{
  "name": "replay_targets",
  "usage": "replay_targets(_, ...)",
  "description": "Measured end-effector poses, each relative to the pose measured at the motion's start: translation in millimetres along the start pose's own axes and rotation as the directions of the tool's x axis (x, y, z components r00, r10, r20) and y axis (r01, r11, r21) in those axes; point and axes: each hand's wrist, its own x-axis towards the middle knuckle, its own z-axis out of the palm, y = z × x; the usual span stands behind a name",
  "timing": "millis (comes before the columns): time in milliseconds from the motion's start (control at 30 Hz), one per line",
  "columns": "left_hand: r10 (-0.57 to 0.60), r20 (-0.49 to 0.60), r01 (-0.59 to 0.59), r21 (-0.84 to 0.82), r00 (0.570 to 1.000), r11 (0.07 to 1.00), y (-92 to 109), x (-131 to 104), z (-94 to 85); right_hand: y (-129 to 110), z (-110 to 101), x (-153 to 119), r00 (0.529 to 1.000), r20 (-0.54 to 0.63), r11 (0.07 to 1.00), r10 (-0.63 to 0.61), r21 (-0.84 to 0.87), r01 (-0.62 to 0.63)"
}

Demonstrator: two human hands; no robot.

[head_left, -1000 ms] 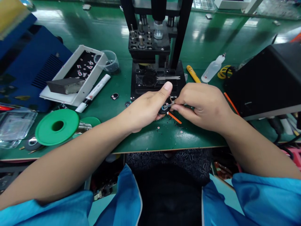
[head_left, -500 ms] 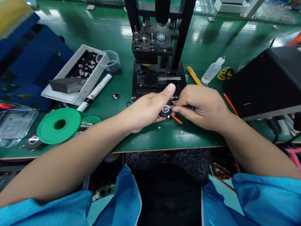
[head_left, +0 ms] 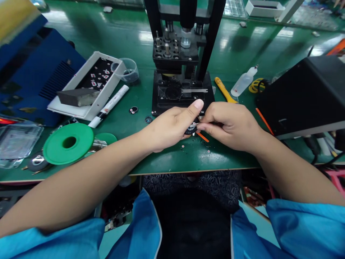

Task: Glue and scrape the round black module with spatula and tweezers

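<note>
Currently, left fingers (head_left: 196, 107) grip a black disc (head_left: 191, 131) just beside right fingers (head_left: 210, 115) pinching a thin strip (head_left: 194, 125).

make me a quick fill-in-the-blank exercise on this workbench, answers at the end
1. The left hand holds a round black part; its one digit seen in full is the ____.
2. The large spool has flanges coloured ____.
3. The box bearing a dark block has ____ walls.
4. In the picture, the press stands to the ____ of the translucent bottle.

Missing words: thumb; green; white; left.
</note>
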Motion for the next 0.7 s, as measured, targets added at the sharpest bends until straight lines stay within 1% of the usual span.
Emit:
replay_targets(200,0.035,0.008,-0.035,0.065,0.999,0.997,3.4,-2.0,-2.0,-1.8,-1.6,1.0,0.996,0.031,0.995,0.078,0.061,-0.080)
replay_targets(333,0.091,0.021,-0.093,0.118,0.996,0.989,4.5,-2.3,-2.5,-0.1,-1.9,-0.1,0.997,0.014,0.993,0.077,0.091,-0.078)
replay_targets(467,0.101,0.037,-0.105,0.115,0.994,0.988,5.5,-2.6,-3.4,-0.2,-2.3,-0.2,0.996,0.020,0.989,0.091,0.115,-0.093)
replay_targets(700,0.100,0.045,-0.105,0.143,0.994,0.984,6.4,-2.3,-4.2,-4.9,-6.4,0.7,0.987,0.081,0.981,0.140,0.126,-0.149)
